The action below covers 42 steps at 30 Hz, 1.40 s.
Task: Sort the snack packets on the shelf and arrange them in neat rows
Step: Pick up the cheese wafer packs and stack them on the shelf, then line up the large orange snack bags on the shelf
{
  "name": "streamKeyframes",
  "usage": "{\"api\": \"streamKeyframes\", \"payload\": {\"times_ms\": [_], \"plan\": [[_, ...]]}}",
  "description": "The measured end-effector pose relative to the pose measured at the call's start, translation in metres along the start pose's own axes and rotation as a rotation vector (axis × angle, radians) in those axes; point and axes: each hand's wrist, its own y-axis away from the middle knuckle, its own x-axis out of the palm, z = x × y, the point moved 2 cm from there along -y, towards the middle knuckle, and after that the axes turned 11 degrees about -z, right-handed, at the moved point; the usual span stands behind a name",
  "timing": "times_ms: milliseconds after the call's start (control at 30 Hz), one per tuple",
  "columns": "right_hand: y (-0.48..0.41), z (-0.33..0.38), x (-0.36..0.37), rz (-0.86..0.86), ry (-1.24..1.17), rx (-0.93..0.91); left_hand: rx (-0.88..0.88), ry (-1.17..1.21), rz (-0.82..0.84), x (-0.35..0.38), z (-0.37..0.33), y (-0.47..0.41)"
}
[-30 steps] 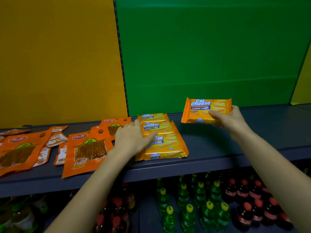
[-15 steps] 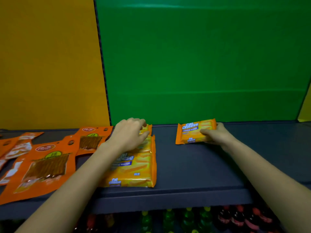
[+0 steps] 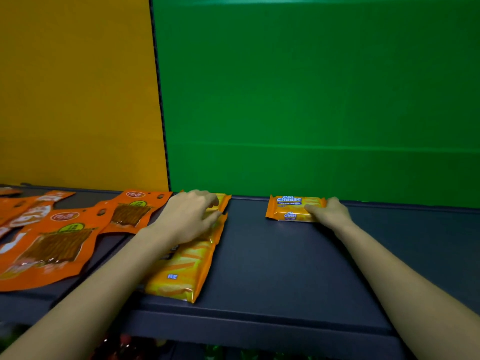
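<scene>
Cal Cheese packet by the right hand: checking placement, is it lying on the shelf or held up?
On the shelf: the Cal Cheese packet rests at the back, right hand on it.

Glossy plastic-film wafer packets (image 3: 187, 271) and orange pouches (image 3: 52, 245) lie on a matt shelf (image 3: 272, 268).

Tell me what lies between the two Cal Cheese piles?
Nothing: the head view shows only bare shelf between the left stack and the right packet.
</scene>
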Motion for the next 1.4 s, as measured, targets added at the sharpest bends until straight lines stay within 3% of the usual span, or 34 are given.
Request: {"api": "streamKeyframes", "payload": {"times_ms": [267, 533, 700, 1133, 1400], "plan": [[0.011, 0.003, -0.007, -0.138, 0.184, -0.143, -0.077, -0.045, -0.010, -0.014, 0.009, 0.014], [0.092, 0.074, -0.020, -0.066, 0.036, -0.803, -0.187, -0.135, -0.071, -0.048, 0.043, 0.053], [0.159, 0.122, -0.007, 0.044, 0.010, -0.990, -0.292, -0.143, -0.107, -0.081, 0.084, 0.104], [0.317, 0.223, 0.077, 0.178, -0.063, -1.004, -0.416, -0.159, -0.057, -0.155, 0.220, 0.258], [0.362, 0.245, 0.134, 0.182, 0.072, -0.790, -0.455, -0.129, -0.041, -0.167, 0.290, 0.309]]}}
